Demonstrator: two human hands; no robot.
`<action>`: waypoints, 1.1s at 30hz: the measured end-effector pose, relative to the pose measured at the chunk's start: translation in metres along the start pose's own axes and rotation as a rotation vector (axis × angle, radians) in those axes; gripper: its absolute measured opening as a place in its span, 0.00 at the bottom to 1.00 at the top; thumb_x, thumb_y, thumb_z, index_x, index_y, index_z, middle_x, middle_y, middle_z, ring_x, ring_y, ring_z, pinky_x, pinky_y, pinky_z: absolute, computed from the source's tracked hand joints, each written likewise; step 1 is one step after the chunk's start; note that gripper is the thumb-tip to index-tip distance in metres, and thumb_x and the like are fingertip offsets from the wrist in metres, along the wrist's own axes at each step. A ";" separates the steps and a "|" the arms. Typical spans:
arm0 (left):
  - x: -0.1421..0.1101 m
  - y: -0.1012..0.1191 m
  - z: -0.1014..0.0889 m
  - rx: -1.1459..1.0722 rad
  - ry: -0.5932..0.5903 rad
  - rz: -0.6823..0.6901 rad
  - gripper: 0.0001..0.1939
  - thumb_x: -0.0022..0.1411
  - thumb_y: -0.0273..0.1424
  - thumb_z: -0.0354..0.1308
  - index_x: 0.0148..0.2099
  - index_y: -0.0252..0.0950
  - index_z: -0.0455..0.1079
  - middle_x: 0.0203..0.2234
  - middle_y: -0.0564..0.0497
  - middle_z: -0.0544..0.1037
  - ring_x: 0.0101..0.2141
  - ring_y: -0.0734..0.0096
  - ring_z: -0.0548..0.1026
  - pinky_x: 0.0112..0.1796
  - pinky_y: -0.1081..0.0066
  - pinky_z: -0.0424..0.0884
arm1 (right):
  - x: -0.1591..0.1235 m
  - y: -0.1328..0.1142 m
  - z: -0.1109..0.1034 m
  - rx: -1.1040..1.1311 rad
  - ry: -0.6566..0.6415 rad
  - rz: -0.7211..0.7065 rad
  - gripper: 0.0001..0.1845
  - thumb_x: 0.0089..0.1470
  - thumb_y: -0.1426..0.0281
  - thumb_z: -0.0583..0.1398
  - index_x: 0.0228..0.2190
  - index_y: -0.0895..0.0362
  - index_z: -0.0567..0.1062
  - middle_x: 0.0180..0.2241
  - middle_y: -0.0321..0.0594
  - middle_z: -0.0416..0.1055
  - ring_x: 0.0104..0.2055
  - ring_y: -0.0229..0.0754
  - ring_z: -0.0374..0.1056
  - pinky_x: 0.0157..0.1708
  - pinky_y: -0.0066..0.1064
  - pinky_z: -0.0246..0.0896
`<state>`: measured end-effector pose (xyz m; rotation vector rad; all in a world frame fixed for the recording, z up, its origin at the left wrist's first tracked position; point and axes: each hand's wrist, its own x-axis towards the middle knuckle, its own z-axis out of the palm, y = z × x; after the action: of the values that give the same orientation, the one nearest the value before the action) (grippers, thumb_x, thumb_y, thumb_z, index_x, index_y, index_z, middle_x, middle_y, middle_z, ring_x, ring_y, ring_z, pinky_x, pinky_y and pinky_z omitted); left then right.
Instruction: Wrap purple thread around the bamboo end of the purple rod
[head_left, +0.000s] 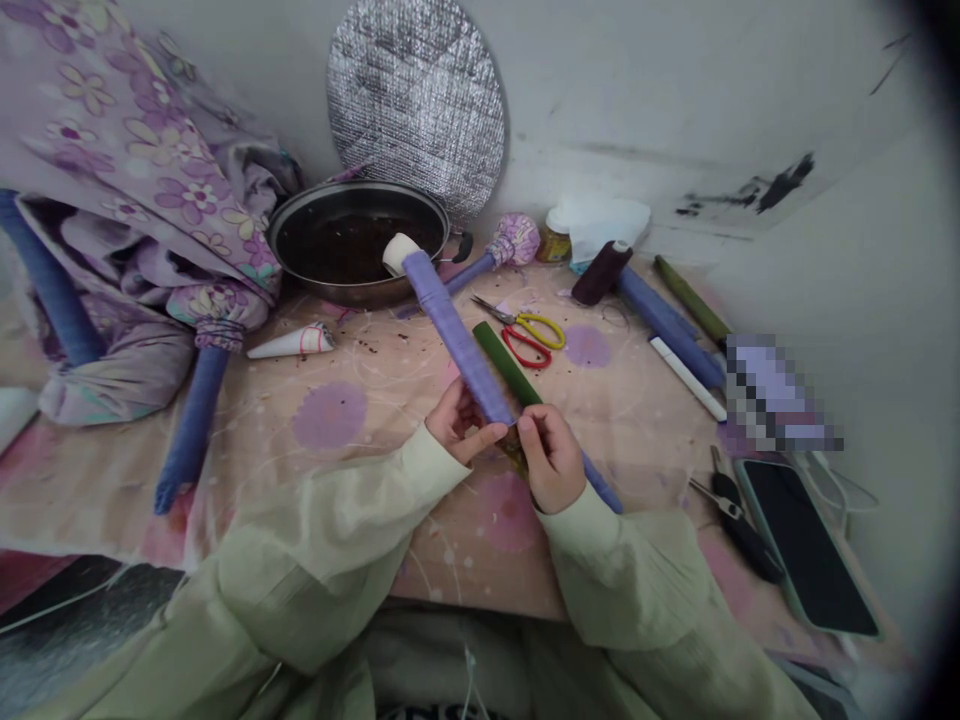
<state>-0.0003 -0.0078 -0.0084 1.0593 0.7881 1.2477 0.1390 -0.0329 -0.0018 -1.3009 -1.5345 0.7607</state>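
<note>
Floral tablecloth (401,385), both grips (463,425) (553,460) pinching purple roll (456,332)

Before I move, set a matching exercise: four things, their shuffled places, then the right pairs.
1. purple cloth-wrapped rod
2. silver foil-textured disc
3. rectangular black-screened phone
4. metal scissors, yellow and red handles

A. beside the black key fob
B. on patterned tablecloth, beside dark-green rod
C. held between left hand and right hand
D. against the pale wall

1-C; 2-D; 3-A; 4-B
</note>
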 end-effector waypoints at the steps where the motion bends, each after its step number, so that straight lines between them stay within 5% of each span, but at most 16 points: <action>1: 0.000 0.001 -0.001 -0.007 -0.026 -0.007 0.36 0.48 0.33 0.65 0.58 0.37 0.55 0.42 0.44 0.73 0.38 0.70 0.74 0.39 0.72 0.70 | 0.001 -0.001 0.000 0.031 -0.012 0.013 0.08 0.58 0.65 0.51 0.30 0.55 0.64 0.22 0.32 0.63 0.24 0.34 0.61 0.24 0.27 0.57; 6: 0.005 0.006 -0.009 -0.019 -0.202 -0.029 0.34 0.51 0.32 0.63 0.58 0.38 0.54 0.43 0.43 0.74 0.39 0.68 0.74 0.40 0.69 0.71 | 0.002 -0.006 -0.002 0.103 -0.021 0.022 0.08 0.58 0.65 0.52 0.29 0.55 0.64 0.21 0.32 0.62 0.23 0.34 0.61 0.22 0.26 0.57; 14: 0.000 0.003 0.000 0.036 -0.014 -0.017 0.38 0.44 0.33 0.67 0.57 0.35 0.56 0.37 0.45 0.74 0.33 0.71 0.74 0.33 0.73 0.70 | -0.001 -0.016 -0.005 -0.180 0.019 -0.124 0.04 0.56 0.70 0.53 0.31 0.55 0.66 0.22 0.33 0.66 0.22 0.34 0.62 0.23 0.26 0.58; 20: 0.004 0.007 -0.007 -0.037 -0.106 -0.058 0.35 0.47 0.33 0.65 0.57 0.37 0.57 0.38 0.46 0.75 0.37 0.68 0.75 0.39 0.69 0.71 | 0.004 -0.017 -0.008 -0.056 -0.026 -0.081 0.07 0.56 0.67 0.54 0.28 0.56 0.68 0.27 0.38 0.69 0.29 0.38 0.66 0.30 0.30 0.62; 27: 0.006 0.011 -0.008 -0.161 -0.217 -0.146 0.27 0.46 0.31 0.67 0.49 0.37 0.64 0.33 0.50 0.76 0.34 0.70 0.75 0.36 0.72 0.71 | 0.004 -0.017 -0.008 0.074 -0.089 0.024 0.08 0.55 0.66 0.55 0.27 0.55 0.67 0.20 0.33 0.66 0.22 0.35 0.62 0.23 0.27 0.60; 33: 0.005 0.015 -0.004 -0.254 -0.145 -0.257 0.23 0.49 0.34 0.65 0.48 0.36 0.66 0.31 0.49 0.77 0.31 0.69 0.75 0.35 0.70 0.70 | 0.003 -0.021 -0.010 0.011 -0.093 0.006 0.08 0.55 0.66 0.55 0.27 0.56 0.67 0.21 0.33 0.66 0.22 0.35 0.63 0.25 0.28 0.60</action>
<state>-0.0086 -0.0020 0.0051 0.8044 0.6141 1.0096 0.1403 -0.0357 0.0210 -1.2782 -1.5987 0.8422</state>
